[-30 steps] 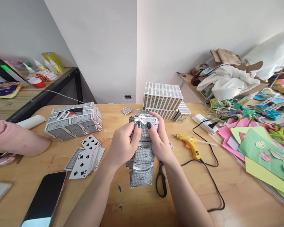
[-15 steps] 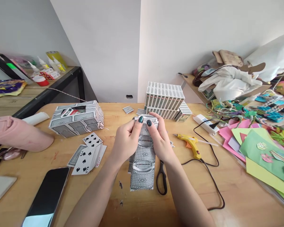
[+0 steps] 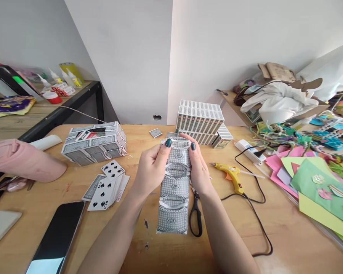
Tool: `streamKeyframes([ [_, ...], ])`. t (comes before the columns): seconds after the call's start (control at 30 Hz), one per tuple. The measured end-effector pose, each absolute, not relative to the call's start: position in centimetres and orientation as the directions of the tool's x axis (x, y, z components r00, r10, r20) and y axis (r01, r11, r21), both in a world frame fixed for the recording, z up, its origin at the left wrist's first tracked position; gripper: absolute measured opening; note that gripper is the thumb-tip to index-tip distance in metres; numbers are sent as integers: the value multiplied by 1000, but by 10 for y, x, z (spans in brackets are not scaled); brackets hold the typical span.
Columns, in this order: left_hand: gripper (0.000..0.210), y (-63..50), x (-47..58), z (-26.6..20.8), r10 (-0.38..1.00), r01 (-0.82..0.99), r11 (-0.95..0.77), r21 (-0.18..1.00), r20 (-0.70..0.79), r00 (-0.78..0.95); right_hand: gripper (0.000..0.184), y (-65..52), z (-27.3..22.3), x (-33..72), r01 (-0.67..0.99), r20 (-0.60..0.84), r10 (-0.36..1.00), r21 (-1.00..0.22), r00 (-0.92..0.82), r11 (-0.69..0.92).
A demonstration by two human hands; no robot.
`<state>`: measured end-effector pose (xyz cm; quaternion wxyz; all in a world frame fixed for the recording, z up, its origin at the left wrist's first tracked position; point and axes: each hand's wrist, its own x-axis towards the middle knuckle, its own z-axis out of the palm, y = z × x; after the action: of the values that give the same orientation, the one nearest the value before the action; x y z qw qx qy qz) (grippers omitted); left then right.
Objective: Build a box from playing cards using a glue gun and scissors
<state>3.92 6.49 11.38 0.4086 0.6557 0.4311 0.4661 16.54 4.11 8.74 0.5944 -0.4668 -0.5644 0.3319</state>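
Grey strip [image 3: 175, 186] — clamped near its top between left hand [image 3: 151, 167] and right hand [image 3: 200, 171].
Looks joined into one row — can't judge remaining work on its hidden back.

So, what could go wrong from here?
The card strip might bend or come apart: the left hand and right hand hold only its upper part, and gaps show between its cards. The scissors lie beside its lower end, so it could snag on them. The glue gun lies near the right hand; if hot, which I can't tell, it could burn.
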Motion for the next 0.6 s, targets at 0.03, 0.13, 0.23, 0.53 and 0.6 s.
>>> streamKeyframes([
  [0.03,41,65,39,114,946,175,-294,940,259,197,40,40,88,165,120,347,926,-936,150,331],
  [0.13,43,64,40,114,942,156,-303,940,271,198,40,38,88,164,104,323,930,-945,177,309],
  [0.23,45,65,40,114,935,150,-323,934,291,205,40,39,86,164,130,341,920,-938,193,321],
  [0.53,43,67,35,113,906,119,-253,960,192,377,40,46,78,172,132,368,902,-929,225,346],
  [0.6,42,66,35,113,892,144,-229,963,148,428,40,45,79,173,117,352,904,-936,242,333],
])
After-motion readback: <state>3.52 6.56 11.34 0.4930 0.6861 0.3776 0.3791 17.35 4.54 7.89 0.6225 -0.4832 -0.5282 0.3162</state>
